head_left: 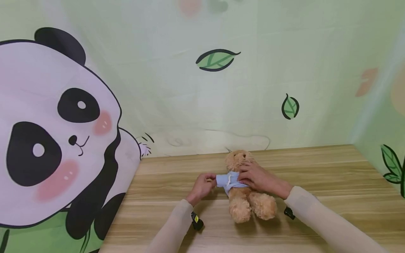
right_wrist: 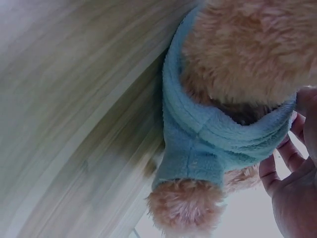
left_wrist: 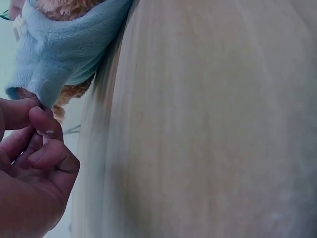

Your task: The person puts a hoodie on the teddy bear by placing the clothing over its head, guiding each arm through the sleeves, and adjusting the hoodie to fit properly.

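A light brown plush teddy bear [head_left: 239, 207] lies on its back on the wooden table [head_left: 171, 172], dressed in a light blue top [head_left: 232, 178] with a white drawstring. At the end of one sleeve [left_wrist: 42, 79], my left hand [head_left: 203, 187] pinches the cuff between thumb and fingers. A bit of brown shows inside that cuff in the left wrist view. My right hand [head_left: 261, 178] rests across the bear's chest, its fingers touching the front of the top. The bear's other paw [right_wrist: 187, 206] sticks out of its sleeve in the right wrist view.
A pale green backdrop [head_left: 253, 88] with leaves stands along the table's far edge. To the left, a large printed panda [head_left: 104, 95] borders the table. Black straps [head_left: 197, 222] hang at both wrists.
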Available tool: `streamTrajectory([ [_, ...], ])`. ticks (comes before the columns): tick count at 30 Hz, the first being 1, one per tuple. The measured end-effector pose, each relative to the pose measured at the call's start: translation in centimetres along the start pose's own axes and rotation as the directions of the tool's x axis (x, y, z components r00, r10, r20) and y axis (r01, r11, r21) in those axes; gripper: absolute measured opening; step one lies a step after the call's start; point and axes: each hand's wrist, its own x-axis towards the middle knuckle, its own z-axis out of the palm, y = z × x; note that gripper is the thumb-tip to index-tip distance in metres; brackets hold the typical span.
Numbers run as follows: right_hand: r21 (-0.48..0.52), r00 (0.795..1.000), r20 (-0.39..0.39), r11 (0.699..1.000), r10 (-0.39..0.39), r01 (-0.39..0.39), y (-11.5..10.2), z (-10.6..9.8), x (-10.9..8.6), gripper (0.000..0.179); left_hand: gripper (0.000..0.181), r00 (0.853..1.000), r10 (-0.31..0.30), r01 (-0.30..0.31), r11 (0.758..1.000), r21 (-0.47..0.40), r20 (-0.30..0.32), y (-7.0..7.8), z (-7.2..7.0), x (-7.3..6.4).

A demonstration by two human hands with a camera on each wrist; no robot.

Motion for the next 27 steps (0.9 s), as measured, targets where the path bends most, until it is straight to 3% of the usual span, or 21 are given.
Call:
streamTrajectory([
  [6, -0.013, 0.999, -0.021, 0.999, -0.029, 0.029, 0.2, 0.2, -0.2, 0.011, 0.015, 1.0, 0.027, -0.027, 0.999, -0.031, -0.003, -0.1, -0.2, -0.3],
  [10, -0.043, 1.0, -0.013, 0.999, -0.021, 0.021, 0.2, 0.2, -0.5, 0.03, 0.021, 0.994, 0.103, -0.1, 0.991, -0.087, 0.023, 0.2, -0.4, -0.8],
  [13, -0.082, 1.0, -0.014, 0.996, -0.026, 0.025, 0.2, 0.3, -0.7, 0.036, 0.024, 0.985, 0.167, -0.162, 0.984, -0.079, 0.049, 0.3, -0.4, -1.0],
  [20, -0.142, 0.996, -0.04, 0.987, -0.083, 0.076, 0.3, 0.7, -0.9, 0.033, 0.022, 0.968, 0.233, -0.241, 0.967, 0.079, 0.095, 0.6, -0.1, -1.0],
  [27, -0.158, 0.99, -0.076, 0.982, -0.115, 0.101, 0.3, 1.0, -0.6, 0.024, 0.017, 0.956, 0.293, -0.285, 0.925, 0.253, 0.005, 1.2, 0.5, -1.0],
])
